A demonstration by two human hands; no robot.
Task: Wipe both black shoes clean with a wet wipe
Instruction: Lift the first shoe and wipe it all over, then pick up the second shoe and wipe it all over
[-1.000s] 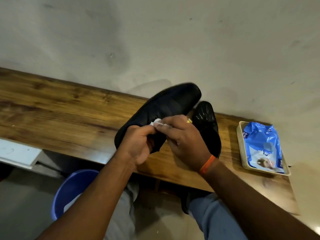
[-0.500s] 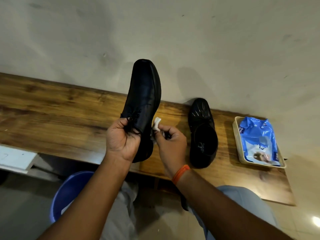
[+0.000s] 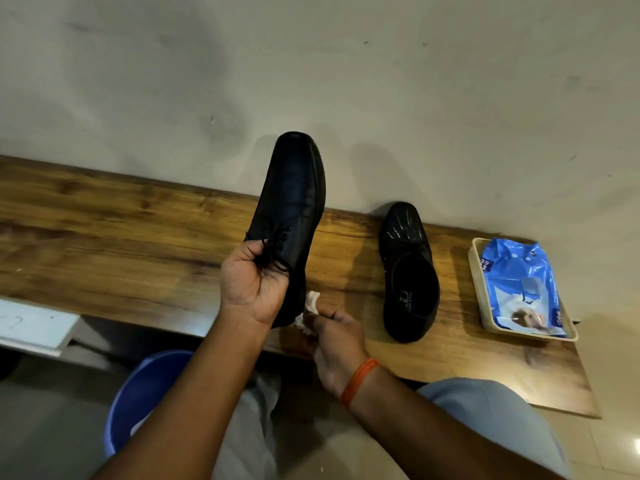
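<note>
Held shoe [image 3: 294,209]: raised above the wooden bench [image 3: 121,230], toe up toward the wall, gripped at the laces by the left hand [image 3: 252,285], fingers curled closed around it. Wet wipe [image 3: 308,311]: crumpled, pinched in the right hand [image 3: 334,344], pressed at the heel of the held shoe. Second shoe [image 3: 408,271]: flat on the bench, right of the held shoe, untouched. Wipe pack [image 3: 519,278]: in a tray [image 3: 475,268], further right. Blue bucket [image 3: 138,393]: below the bench. Progress, judged: first shoe mid-wipe; second apparently pending.
</note>
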